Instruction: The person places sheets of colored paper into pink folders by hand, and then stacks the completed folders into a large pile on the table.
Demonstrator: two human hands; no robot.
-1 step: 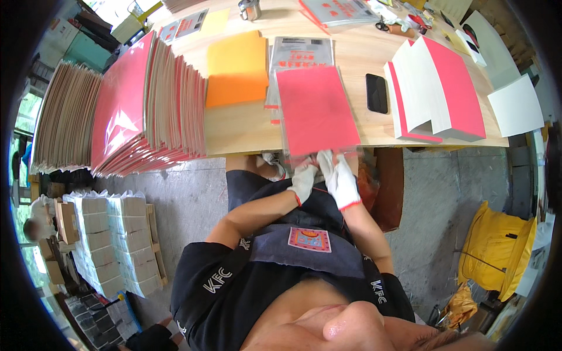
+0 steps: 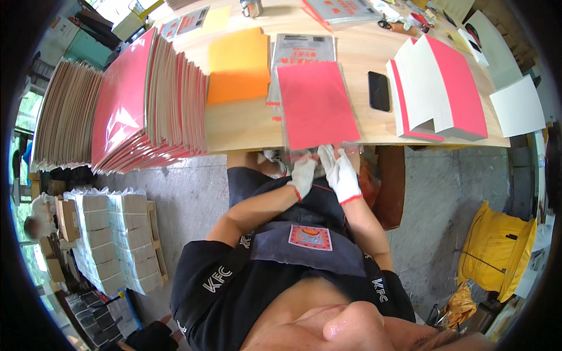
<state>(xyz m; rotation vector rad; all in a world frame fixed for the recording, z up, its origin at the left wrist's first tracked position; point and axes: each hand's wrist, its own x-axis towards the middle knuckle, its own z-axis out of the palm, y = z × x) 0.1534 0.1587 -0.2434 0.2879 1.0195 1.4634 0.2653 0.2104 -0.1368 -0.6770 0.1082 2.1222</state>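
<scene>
A pink sheet in a clear plastic sleeve (image 2: 319, 105) lies at the table's near edge, its open-looking lower end reaching past the edge toward me. My left hand (image 2: 302, 176), in a white work glove, has its fingers closed on the left part of that end. Close beside it, my right hand (image 2: 342, 178), gloved in white with a red cuff, pinches the sleeve's edge. Some fingertips are hidden by the plastic and by each other. Under the sleeve's far end lie printed clear plastic sleeves (image 2: 304, 48). Orange sheets (image 2: 238, 73) are just left of them.
Tall stacks of filled pink sleeves (image 2: 126, 96) stand at the table's left. A black phone (image 2: 379, 91) and thick piles of pink-topped white paper (image 2: 459, 88) are on the right. Farther back are a metal cup (image 2: 252, 7) and scissors (image 2: 384, 24). Wrapped bundles (image 2: 111, 240) stand on the floor.
The whole view has shifted slightly. Both hands stay at the sleeve's near end, their grip looking the same.
</scene>
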